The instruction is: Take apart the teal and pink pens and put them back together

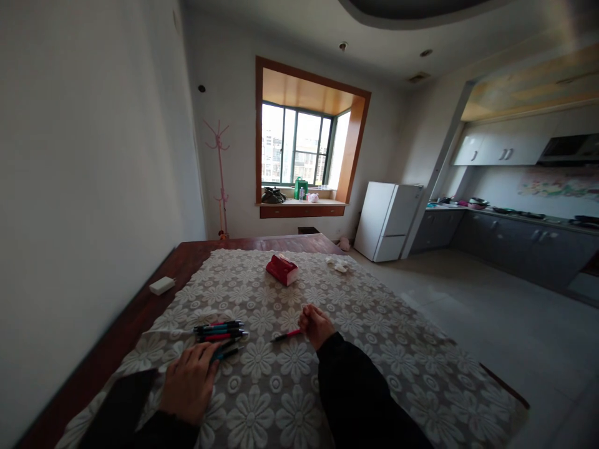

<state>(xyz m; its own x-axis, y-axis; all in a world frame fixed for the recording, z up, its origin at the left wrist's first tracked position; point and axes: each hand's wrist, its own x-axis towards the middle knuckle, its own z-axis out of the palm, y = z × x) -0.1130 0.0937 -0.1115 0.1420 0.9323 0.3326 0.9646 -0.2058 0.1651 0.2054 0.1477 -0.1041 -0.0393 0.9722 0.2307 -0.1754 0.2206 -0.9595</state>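
Note:
My left hand rests low on the left of the patterned tablecloth, its fingers extended and close together. Its fingertips touch the nearest of several pens, which lie side by side in a bunch with dark, red and blue barrels. Right of the bunch, my right hand is closed, with the fingers curled in. A red and black pen comes out from the lower side of that hand, its dark end pointing left. The part inside the fingers is hidden.
A red tissue pack lies ahead on the cloth, with crumpled white tissue to its right. On the bare wood at left sits a small white box. A dark flat thing is beside my left forearm. A white fridge stands beyond.

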